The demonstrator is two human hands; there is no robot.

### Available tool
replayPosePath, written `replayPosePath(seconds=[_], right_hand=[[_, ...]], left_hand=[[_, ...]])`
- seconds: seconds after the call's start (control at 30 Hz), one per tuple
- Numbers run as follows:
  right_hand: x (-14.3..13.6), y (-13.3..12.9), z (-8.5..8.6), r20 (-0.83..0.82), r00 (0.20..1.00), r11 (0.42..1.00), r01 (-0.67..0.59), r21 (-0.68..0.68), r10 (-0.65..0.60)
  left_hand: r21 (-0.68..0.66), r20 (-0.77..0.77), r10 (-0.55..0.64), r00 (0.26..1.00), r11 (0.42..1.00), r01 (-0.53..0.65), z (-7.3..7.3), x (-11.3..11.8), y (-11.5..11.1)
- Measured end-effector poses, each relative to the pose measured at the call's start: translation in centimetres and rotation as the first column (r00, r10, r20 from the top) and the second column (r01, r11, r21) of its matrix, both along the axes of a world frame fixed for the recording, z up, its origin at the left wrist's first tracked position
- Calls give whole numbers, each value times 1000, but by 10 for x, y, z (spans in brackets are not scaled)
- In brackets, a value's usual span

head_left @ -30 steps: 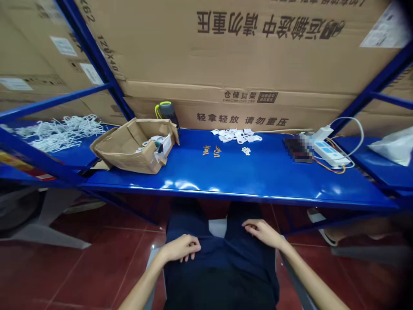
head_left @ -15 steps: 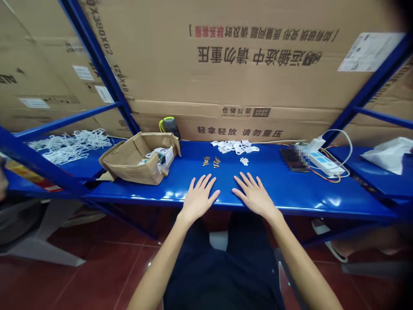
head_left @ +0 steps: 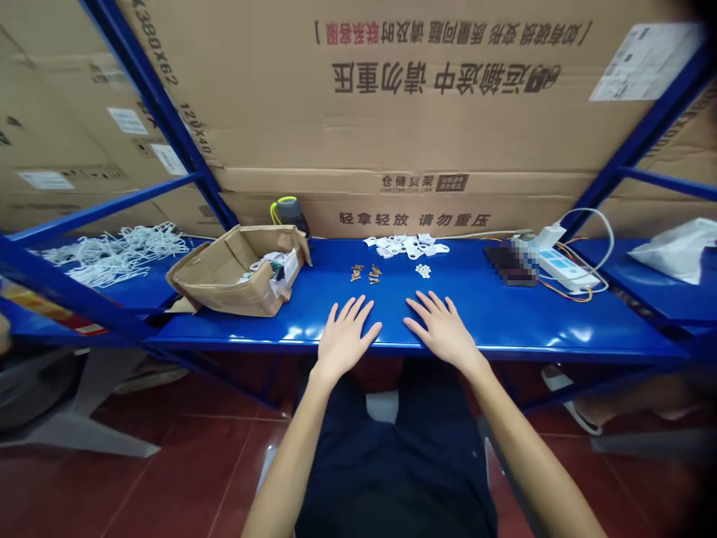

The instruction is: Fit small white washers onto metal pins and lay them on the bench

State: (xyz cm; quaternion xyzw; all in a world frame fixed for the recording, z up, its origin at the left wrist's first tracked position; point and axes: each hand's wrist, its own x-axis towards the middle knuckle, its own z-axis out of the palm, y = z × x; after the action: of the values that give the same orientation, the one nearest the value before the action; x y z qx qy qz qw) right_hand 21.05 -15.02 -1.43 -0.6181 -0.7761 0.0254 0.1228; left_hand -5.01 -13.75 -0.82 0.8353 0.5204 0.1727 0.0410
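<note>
My left hand (head_left: 344,334) lies flat on the front of the blue table (head_left: 520,325), fingers spread and nothing in it. Beside it on the right, my right hand (head_left: 440,326) rests the same way, palm down and apart from the left. Beyond my left hand are two small groups of gold-coloured pieces (head_left: 374,275), too small to name surely. Past my right hand sits a little cluster of small white pieces (head_left: 423,270). Farther back is a pile of flat white pieces with holes (head_left: 406,246). Neither hand touches any of these.
An open cardboard box (head_left: 224,288) with mixed items stands at left, a dark cylinder with a yellow-green loop (head_left: 294,215) behind it. White wire-like pieces (head_left: 120,250) lie on the left shelf. At right are a power strip (head_left: 568,274), cables and a blurred dark object (head_left: 507,261).
The camera view has shifted slightly, so the table sits a little higher in the picture. Both hands stay flat on the table, and the items on it have not moved.
</note>
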Motion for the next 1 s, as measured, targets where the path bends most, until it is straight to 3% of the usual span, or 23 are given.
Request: replayPosePath(seconds=[0.17, 0.23, 0.3, 0.43, 0.57, 0.77, 1.0], right_hand=[[1, 1, 2, -6, 1000, 1000, 4, -10, -4], [1, 2, 2, -12, 1000, 1000, 6, -5, -6], [0, 1, 1, -19, 1000, 1000, 4, 5, -4], [1, 0, -3, -26, 1000, 999, -7, 46, 9], [7, 8, 0, -19, 1000, 995, -10, 97, 12], [15, 50, 16, 38, 999, 992, 16, 128, -21], [20, 79, 13, -1, 980, 970, 199, 141, -201]], left_hand=[[-65, 98, -57, 994, 996, 64, 16, -8, 30], [-85, 188, -10, 982, 996, 27, 18, -9, 43], [-45, 237, -46, 970, 997, 58, 15, -9, 50], [-11, 160, -64, 985, 998, 66, 6, -5, 46], [25, 65, -48, 997, 999, 46, 8, 3, 45], [81, 26, 4, 1000, 997, -6, 11, 12, 52], [40, 48, -48, 998, 998, 46, 2, 7, 55]])
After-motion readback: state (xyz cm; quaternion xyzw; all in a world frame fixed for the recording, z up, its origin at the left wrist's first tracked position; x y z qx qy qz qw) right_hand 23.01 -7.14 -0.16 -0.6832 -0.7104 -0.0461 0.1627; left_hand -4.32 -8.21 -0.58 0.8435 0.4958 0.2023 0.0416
